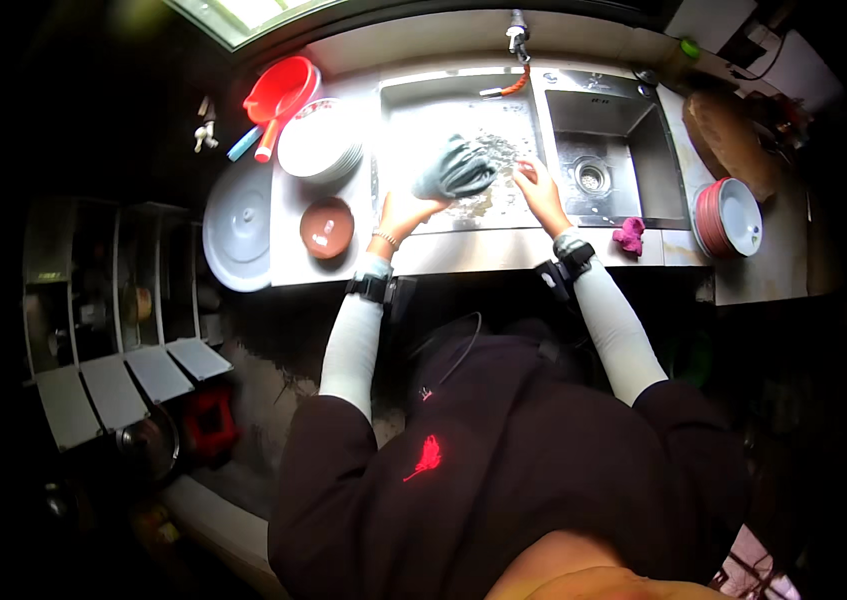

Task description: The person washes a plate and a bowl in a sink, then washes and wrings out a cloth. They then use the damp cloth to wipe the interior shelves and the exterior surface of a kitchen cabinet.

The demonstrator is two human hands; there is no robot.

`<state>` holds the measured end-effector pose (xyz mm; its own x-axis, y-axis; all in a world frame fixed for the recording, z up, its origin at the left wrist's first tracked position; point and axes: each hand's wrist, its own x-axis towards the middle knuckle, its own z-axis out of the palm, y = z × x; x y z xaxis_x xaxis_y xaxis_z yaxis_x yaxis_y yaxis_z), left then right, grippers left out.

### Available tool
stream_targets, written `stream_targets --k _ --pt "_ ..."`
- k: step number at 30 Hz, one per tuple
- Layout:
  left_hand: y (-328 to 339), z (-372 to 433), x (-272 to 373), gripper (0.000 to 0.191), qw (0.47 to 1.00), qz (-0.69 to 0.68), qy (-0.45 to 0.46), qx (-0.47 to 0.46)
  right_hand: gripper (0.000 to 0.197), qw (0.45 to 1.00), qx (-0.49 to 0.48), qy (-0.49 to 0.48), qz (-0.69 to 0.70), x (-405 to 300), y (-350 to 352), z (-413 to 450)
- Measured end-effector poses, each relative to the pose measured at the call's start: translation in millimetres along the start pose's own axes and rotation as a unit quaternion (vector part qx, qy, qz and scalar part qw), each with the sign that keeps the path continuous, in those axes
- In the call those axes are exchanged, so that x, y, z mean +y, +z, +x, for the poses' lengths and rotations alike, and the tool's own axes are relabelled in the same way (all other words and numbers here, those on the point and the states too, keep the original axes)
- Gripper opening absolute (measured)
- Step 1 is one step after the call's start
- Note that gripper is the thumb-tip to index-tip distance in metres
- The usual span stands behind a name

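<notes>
Over the left basin of a steel double sink [461, 225], my left hand [410, 214] holds a bunched grey-green cloth [461, 169]. My right hand [537, 191] is just right of the cloth, apart from it, with thumb and fingertips close together; whether something small is between them cannot be told. Below both hands, water [494, 142] ripples in the basin, and glare hides its left part. A faucet [517, 34] with an orange hose [519, 81] hangs over the basin's far side.
To the left stand stacked white bowls [318, 146], a red dipper [281, 94], a brown bowl [327, 227] and a large pale lid [239, 225]. Right of the left basin are the right basin's drain [591, 177], a pink cloth [629, 236] and stacked red-rimmed dishes [727, 217].
</notes>
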<state>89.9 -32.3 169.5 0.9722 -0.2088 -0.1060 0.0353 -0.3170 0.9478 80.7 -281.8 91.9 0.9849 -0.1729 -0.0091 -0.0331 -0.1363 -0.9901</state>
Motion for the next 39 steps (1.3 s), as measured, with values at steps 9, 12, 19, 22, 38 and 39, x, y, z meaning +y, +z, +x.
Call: stream_targets --k 9,12,19,22,38,39 --pt "-70 -249 -22 0.055 0.916 -0.358 -0.173 0.054 0.016 0.939 -0.292 0.181 -0.018 39 47 -112" --pt "-79 -353 -47 0.038 0.842 -0.443 -0.229 0.204 0.013 0.887 -0.441 0.093 -0.104 38 82 -139" --pt "-87 -533 -145 0.028 0.632 -0.596 -0.182 0.460 0.017 0.728 -0.680 0.049 -0.076 -59 220 -158" --pt "-85 -602 -207 0.037 0.373 -0.729 -0.175 0.547 0.018 0.677 -0.731 0.085 0.007 -96 285 -177" --pt "8 -737 -399 0.023 0.391 -0.724 -0.265 0.502 0.069 0.725 -0.683 -0.008 0.088 -262 557 -232" --pt "-1 -732 -396 0.023 0.393 -0.721 -0.273 0.502 0.071 0.707 -0.697 -0.014 0.117 -271 567 -226"
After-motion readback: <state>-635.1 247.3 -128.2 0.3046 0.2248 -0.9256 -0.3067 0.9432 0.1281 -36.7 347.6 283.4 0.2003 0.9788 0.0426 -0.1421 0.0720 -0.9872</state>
